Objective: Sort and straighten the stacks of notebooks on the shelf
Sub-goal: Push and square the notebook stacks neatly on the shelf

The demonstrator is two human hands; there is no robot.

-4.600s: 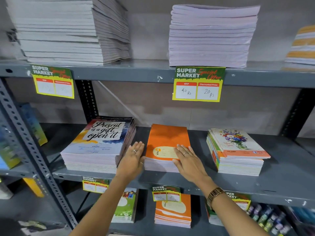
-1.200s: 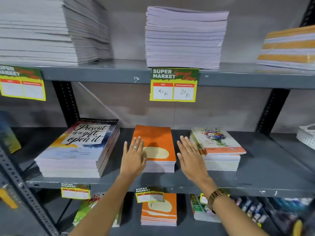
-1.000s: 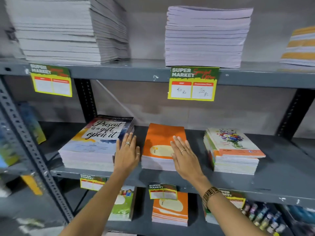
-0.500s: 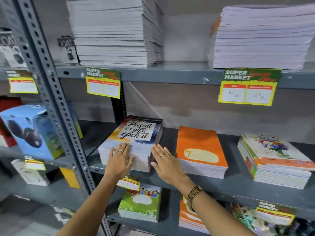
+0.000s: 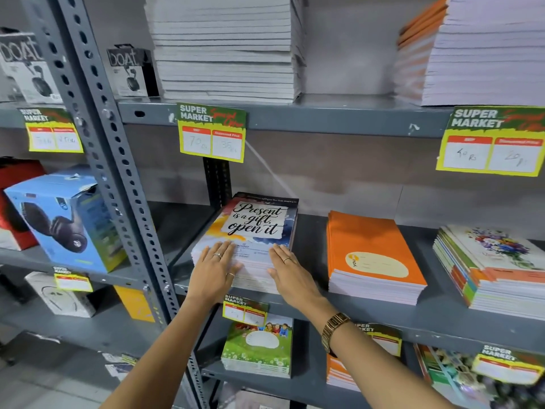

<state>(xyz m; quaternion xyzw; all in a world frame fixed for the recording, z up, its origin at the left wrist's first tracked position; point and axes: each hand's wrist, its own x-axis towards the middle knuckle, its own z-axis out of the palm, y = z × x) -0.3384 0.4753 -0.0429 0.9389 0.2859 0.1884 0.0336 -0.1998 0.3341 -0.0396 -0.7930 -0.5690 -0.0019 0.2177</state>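
On the grey metal shelf [image 5: 383,312], bounded at its left by a perforated upright [image 5: 118,160] and backed by a plain wall, three notebook stacks sit well apart with bare shelf between them: the "Present is a gift" stack [image 5: 259,222] leftmost, the orange stack [image 5: 371,249] in the middle, the floral stack [image 5: 495,270] to the right. Each stack's long axis runs front to back, short edges at the shelf lip. Both grips are released: the left hand [image 5: 212,273] and right hand [image 5: 290,277] lie flat, fingers spread, on the leftmost stack's front corners.
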